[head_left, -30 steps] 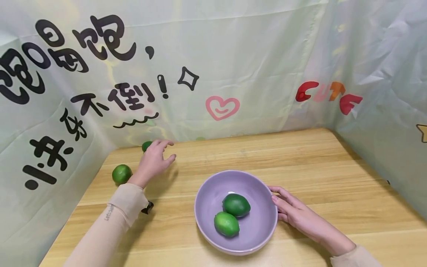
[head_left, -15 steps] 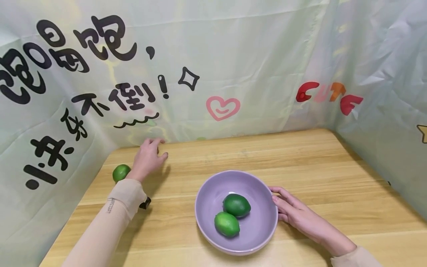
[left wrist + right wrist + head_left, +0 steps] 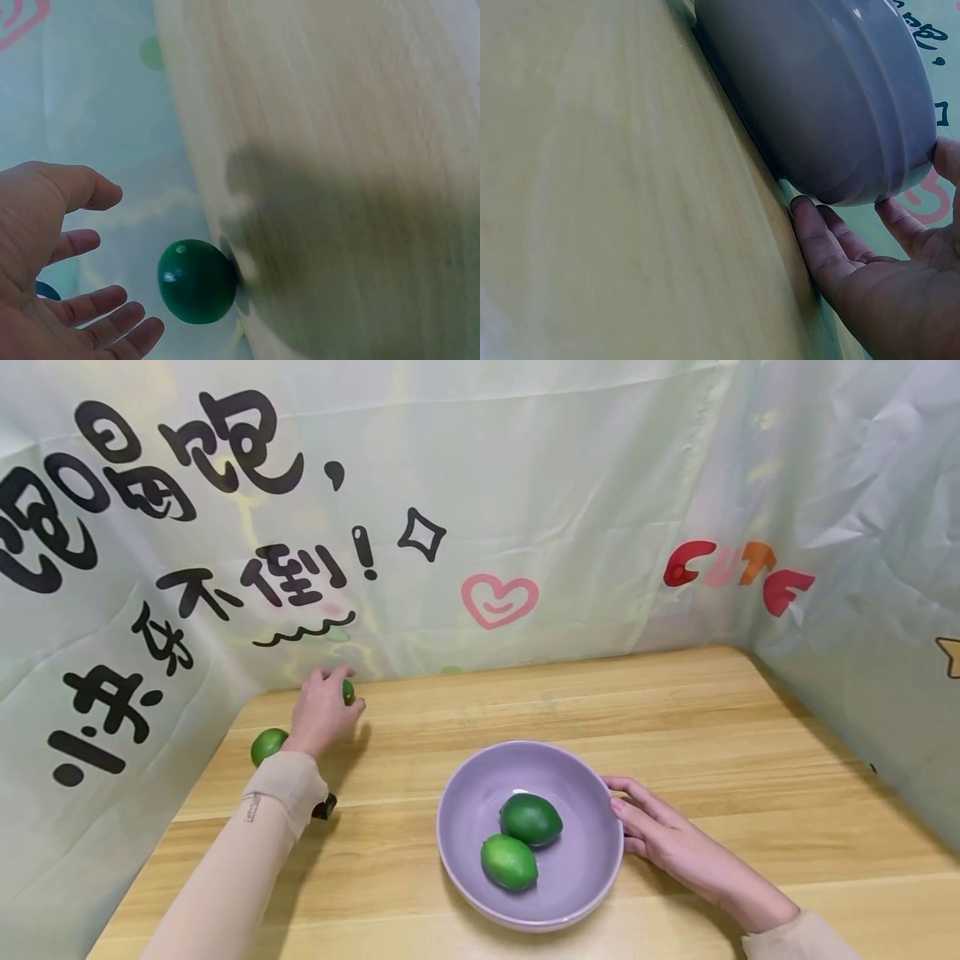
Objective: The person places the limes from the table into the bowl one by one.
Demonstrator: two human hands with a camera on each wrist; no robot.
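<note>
My left hand [image 3: 322, 714] reaches to the far left of the table, thumb and fingers spread beside a dark green lime [image 3: 196, 281]. In the left wrist view a gap shows between the fingers and this lime. Another lime [image 3: 267, 746] lies by the left wrist, partly hidden behind it. A purple bowl [image 3: 461, 785] stands near the front middle with a darker lime [image 3: 531, 819] and a brighter lime [image 3: 509, 862] inside. My right hand [image 3: 663, 843] holds the bowl's right side, thumb at the rim and fingers along the outer wall.
The wooden table [image 3: 720, 752] ends at a printed cloth backdrop [image 3: 600, 510] at the back and sides. A small black object [image 3: 325, 807] shows below the left wrist cuff.
My left hand has moved left across the far lime, which now shows between thumb and fingers. The right hand and the bowl have stayed in place.
</note>
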